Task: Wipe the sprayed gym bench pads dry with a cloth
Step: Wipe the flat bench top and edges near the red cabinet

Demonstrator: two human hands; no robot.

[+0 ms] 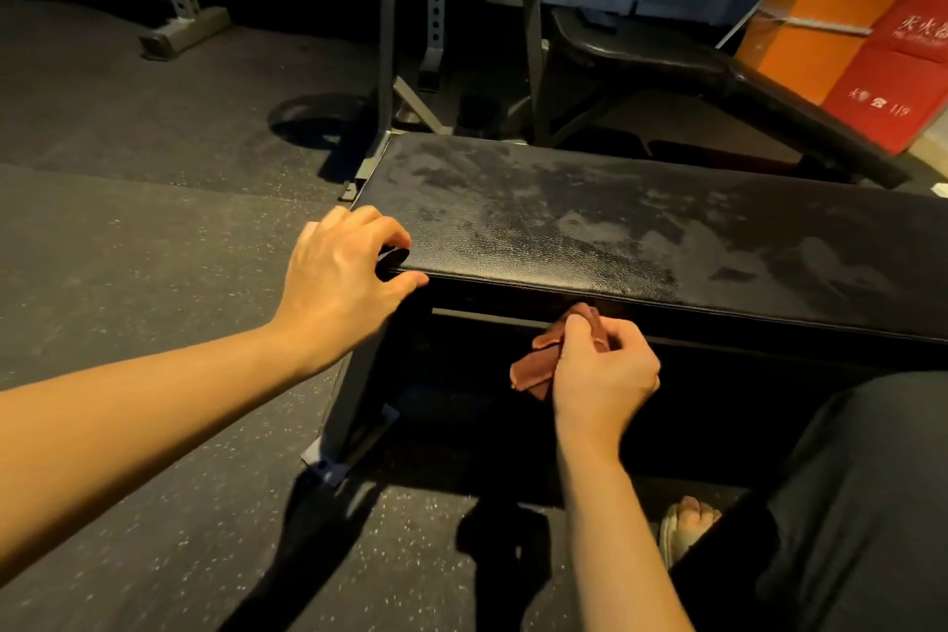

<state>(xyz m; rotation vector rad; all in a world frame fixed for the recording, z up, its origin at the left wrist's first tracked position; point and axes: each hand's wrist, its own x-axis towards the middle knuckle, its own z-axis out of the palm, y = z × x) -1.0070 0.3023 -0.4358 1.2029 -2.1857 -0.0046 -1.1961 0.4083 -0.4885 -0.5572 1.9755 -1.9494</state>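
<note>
Now L hand [343, 282] is gripping the bench pad [590, 241] at its near-left corner, fingers curling over the top, thumb on the front edge. R hand [600, 375] is pinching a bunched brown cloth [533, 370] just below the pad's front edge. Patchy wet film is covering the pad top.

We see the black bench pad [590, 241] lying level on its grey steel frame [354, 405], which stands on the speckled rubber floor [154, 246]. A patchy wet film covers most of the pad's top. Our left hand [338, 282] grips its near left corner.
</note>
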